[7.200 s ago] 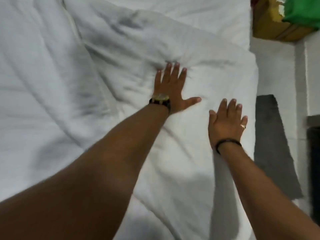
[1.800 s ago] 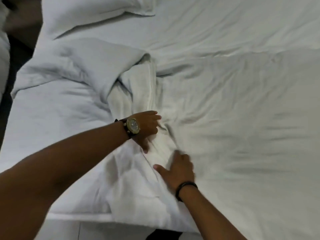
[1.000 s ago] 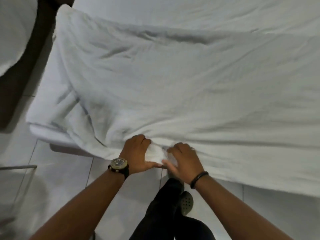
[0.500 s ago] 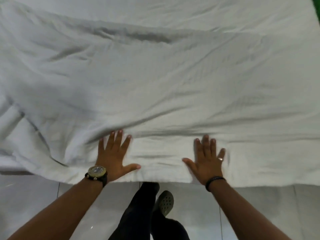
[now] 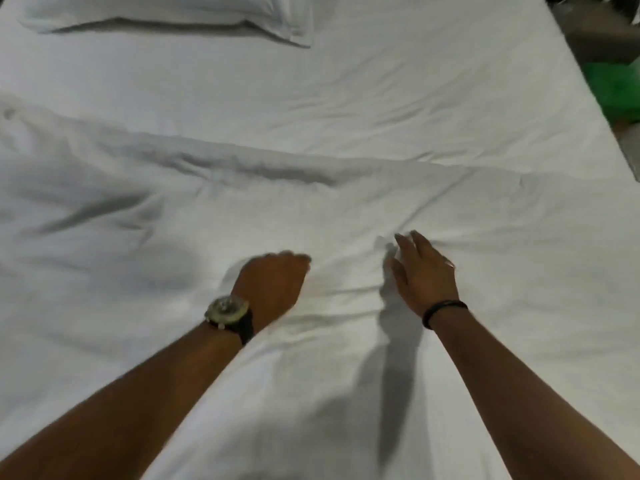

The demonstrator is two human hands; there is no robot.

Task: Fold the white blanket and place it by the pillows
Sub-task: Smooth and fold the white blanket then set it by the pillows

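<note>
I've got the white blanket [image 5: 346, 341] spread over the near half of the bed [image 5: 381, 91], far edge ridged across the middle, well short of the pillow [image 5: 166, 12] top left. Left hand [image 5: 268, 289] w/ watch [image 5: 227, 311] curled on the cloth (blurred, can't tell if it's pinching). Right hand [image 5: 424, 271] flat, fingers straight, grip holding nothing.
</note>
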